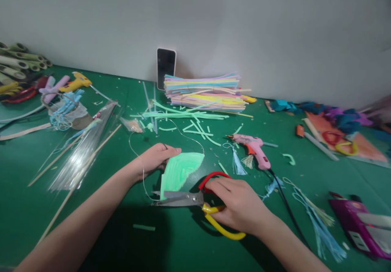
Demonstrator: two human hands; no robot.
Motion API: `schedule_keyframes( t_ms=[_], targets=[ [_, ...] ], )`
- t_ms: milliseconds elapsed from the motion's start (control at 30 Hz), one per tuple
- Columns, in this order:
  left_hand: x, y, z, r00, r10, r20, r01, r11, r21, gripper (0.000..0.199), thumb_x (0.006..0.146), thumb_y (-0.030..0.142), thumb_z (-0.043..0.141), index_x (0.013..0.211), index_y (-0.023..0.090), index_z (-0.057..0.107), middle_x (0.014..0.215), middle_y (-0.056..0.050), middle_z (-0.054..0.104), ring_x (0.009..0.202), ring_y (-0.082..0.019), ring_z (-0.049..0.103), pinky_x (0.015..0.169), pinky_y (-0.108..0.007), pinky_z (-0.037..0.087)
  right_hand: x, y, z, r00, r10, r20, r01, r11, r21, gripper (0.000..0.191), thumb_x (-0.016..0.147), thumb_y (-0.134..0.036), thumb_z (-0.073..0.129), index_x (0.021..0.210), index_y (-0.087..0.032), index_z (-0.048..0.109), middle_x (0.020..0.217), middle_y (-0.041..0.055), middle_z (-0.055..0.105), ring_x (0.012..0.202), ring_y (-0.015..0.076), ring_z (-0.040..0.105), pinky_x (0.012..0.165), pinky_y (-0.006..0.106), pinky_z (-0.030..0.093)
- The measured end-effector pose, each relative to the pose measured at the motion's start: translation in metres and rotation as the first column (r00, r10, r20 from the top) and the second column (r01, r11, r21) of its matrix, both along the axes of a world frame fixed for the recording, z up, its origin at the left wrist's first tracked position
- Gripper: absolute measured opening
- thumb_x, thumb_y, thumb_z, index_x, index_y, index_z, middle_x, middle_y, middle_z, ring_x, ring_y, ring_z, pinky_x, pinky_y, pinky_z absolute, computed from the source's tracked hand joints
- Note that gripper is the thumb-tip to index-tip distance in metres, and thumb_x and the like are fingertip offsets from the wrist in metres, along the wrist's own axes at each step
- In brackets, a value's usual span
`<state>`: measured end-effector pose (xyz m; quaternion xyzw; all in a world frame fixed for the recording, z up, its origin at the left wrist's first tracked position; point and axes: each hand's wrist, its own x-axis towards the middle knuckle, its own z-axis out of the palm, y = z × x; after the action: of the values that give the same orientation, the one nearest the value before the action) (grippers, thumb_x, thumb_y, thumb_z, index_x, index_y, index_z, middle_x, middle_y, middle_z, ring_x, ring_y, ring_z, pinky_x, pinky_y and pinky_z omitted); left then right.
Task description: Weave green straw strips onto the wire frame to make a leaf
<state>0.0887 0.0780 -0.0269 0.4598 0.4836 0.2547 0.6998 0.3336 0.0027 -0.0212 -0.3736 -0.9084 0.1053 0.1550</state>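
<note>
My left hand (157, 158) pinches the upper left edge of a mint-green fan-shaped piece (181, 168), which looks built from rows of thin strips. A thin wire loop (130, 139) runs out from its corners and passes over my left wrist. In my right hand (233, 198) is a pair of scissors (186, 199) with one red and one yellow handle. The blades are parted around the lower tip of the green piece. A short green offcut (144, 227) lies on the table just below the blades.
Loose green strips (195, 115) lie before a bundle of coloured strips (204, 91) and an upright phone (166, 66). At the right are a pink glue gun (253, 148), tassels (238, 162) and a purple device (357, 223). Clear sticks (82, 154) and a yellow glue gun (76, 82) lie left.
</note>
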Motion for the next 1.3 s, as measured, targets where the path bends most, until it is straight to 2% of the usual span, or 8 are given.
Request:
schedule_keyframes(
  t_ms=[167, 300, 500, 733, 967, 1067, 1167, 1300],
  targets=[
    [0.000, 0.000, 0.000, 1.000, 0.007, 0.006, -0.006, 1.000, -0.019, 0.046, 0.079, 0.045, 0.068, 0.050, 0.020, 0.043, 0.043, 0.010, 0.027, 0.040, -0.006, 0.017, 0.042, -0.027, 0.011, -0.001, 0.000, 0.003, 0.998, 0.014, 0.053, -0.018, 0.997, 0.073, 0.016, 0.087, -0.031, 0.056, 0.084, -0.016, 0.063, 0.072, 0.0050, 0.070, 0.063, 0.0193, 0.065, 0.051, 0.029, 0.040],
    [0.000, 0.001, -0.003, 1.000, 0.012, 0.017, -0.011, 0.999, -0.032, 0.044, 0.079, 0.044, 0.069, 0.051, 0.020, 0.045, 0.043, 0.009, 0.030, 0.039, -0.006, 0.019, 0.042, -0.026, 0.013, -0.002, 0.003, 0.005, 0.987, 0.050, 0.151, -0.072, 0.986, 0.149, 0.015, 0.085, -0.027, 0.054, 0.082, -0.015, 0.063, 0.068, 0.0041, 0.067, 0.058, 0.0187, 0.061, 0.048, 0.031, 0.034],
    [-0.002, 0.003, -0.007, 0.999, 0.014, 0.030, -0.012, 0.998, -0.058, 0.040, 0.079, 0.046, 0.069, 0.055, 0.018, 0.052, 0.044, 0.007, 0.040, 0.040, -0.007, 0.029, 0.043, -0.024, 0.020, -0.007, 0.011, 0.009, 0.965, 0.023, 0.260, -0.094, 0.960, 0.265, 0.014, 0.080, -0.017, 0.048, 0.078, -0.016, 0.062, 0.067, 0.0051, 0.064, 0.059, 0.0191, 0.057, 0.053, 0.033, 0.033],
    [-0.002, 0.002, -0.003, 0.999, -0.029, 0.035, 0.031, 0.998, -0.056, 0.041, 0.080, 0.046, 0.067, 0.056, 0.017, 0.050, 0.046, 0.009, 0.038, 0.041, -0.006, 0.028, 0.043, -0.023, 0.020, -0.004, 0.017, 0.004, 0.973, 0.062, 0.224, -0.126, 0.950, 0.287, 0.008, 0.074, -0.019, 0.052, 0.073, -0.018, 0.060, 0.062, 0.0013, 0.061, 0.055, 0.0163, 0.055, 0.053, 0.032, 0.027],
    [-0.004, 0.000, -0.004, 0.999, -0.053, 0.012, 0.053, 0.999, -0.013, 0.040, 0.077, 0.046, 0.070, 0.056, 0.017, 0.051, 0.048, 0.009, 0.036, 0.042, -0.006, 0.027, 0.044, -0.023, 0.018, -0.002, 0.016, 0.003, 0.978, 0.086, 0.192, -0.145, 0.937, 0.318, 0.019, 0.081, -0.019, 0.045, 0.067, -0.019, 0.057, 0.052, -0.0007, 0.057, 0.042, 0.0133, 0.048, 0.048, 0.032, 0.021],
    [-0.005, 0.001, -0.003, 1.000, -0.027, 0.001, 0.027, 0.999, 0.034, 0.039, 0.078, 0.047, 0.069, 0.058, 0.016, 0.055, 0.048, 0.007, 0.042, 0.043, -0.007, 0.032, 0.045, -0.023, 0.023, 0.006, 0.018, 0.008, 0.988, 0.014, 0.151, -0.063, 0.944, 0.323, 0.024, 0.089, -0.028, 0.045, 0.069, -0.019, 0.056, 0.054, -0.0003, 0.058, 0.044, 0.0134, 0.050, 0.047, 0.030, 0.025],
    [-0.006, 0.001, 0.000, 0.998, 0.057, 0.011, -0.058, 0.989, 0.135, 0.041, 0.081, 0.049, 0.065, 0.058, 0.016, 0.056, 0.051, 0.004, 0.048, 0.047, -0.009, 0.039, 0.049, -0.024, 0.029, 0.018, 0.017, 0.014, 0.989, -0.144, 0.035, 0.126, 0.939, 0.321, 0.035, 0.093, -0.048, 0.049, 0.072, -0.020, 0.051, 0.054, -0.0015, 0.056, 0.044, 0.0129, 0.051, 0.046, 0.026, 0.031],
    [-0.008, 0.000, 0.006, 0.975, 0.216, 0.044, -0.219, 0.925, 0.311, 0.041, 0.086, 0.050, 0.060, 0.062, 0.017, 0.058, 0.057, 0.004, 0.048, 0.054, -0.010, 0.040, 0.055, -0.025, 0.032, 0.029, 0.010, 0.013, 0.949, -0.314, -0.010, 0.310, 0.931, 0.195, 0.055, 0.081, -0.077, 0.046, 0.079, -0.021, 0.047, 0.056, -0.0021, 0.053, 0.042, 0.0143, 0.051, 0.042, 0.025, 0.036]
  ],
)
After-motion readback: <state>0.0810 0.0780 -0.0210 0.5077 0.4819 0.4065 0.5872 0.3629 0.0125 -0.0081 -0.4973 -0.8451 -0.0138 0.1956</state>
